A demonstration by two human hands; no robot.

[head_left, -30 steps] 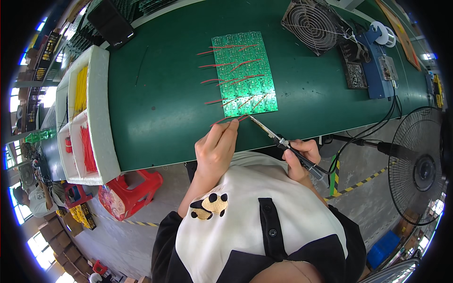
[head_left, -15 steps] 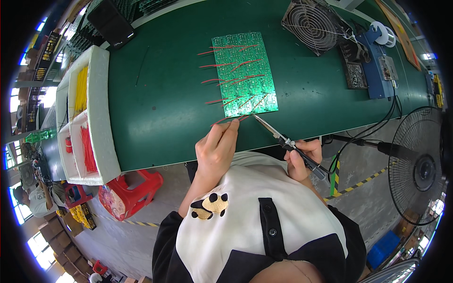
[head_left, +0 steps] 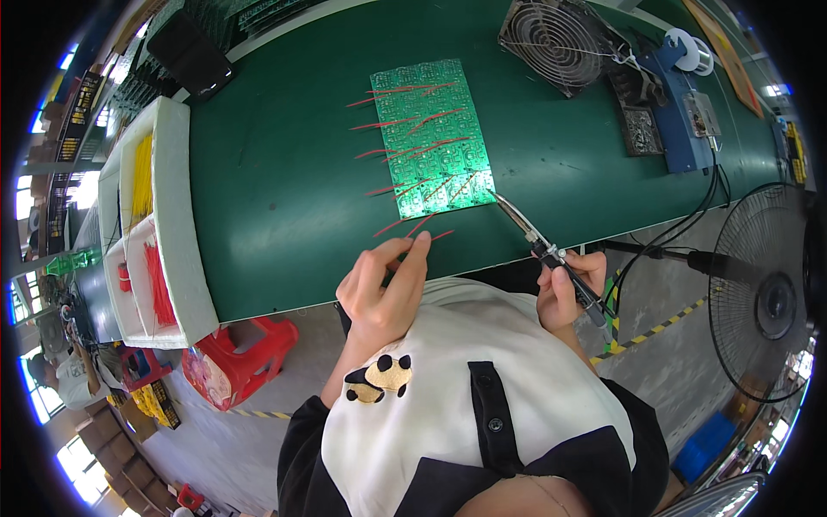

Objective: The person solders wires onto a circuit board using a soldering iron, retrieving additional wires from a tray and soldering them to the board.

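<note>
A green circuit board panel (head_left: pixel 469 159) lies on the bench, with several thin red wires across it and jutting past its left edge. My left hand (head_left: pixel 383 289) is just in front of the panel's near edge. Its thumb and fingers are pinched on a short red wire (head_left: pixel 441 234), whose end sticks out to the right. Wrapped in the fingers of my right hand (head_left: pixel 573 289) is a soldering iron (head_left: pixel 541 244) with a black handle. The iron's tip is at the panel's near right corner; whether it touches is too small to tell.
A white foam box (head_left: pixel 198 284) at left holds yellow wires (head_left: pixel 143 181) and red wires (head_left: pixel 158 280). At far right are a metal-grilled fan (head_left: pixel 556 43), a blue stand (head_left: pixel 680 129) and a solder spool (head_left: pixel 689 53). A standing fan (head_left: pixel 767 297) is beside the bench, a red stool (head_left: pixel 276 345) below.
The iron's tip has shifted right along the panel's near edge to its corner. My left hand has drawn slightly back and left, and a red wire now shows at its fingertips.
</note>
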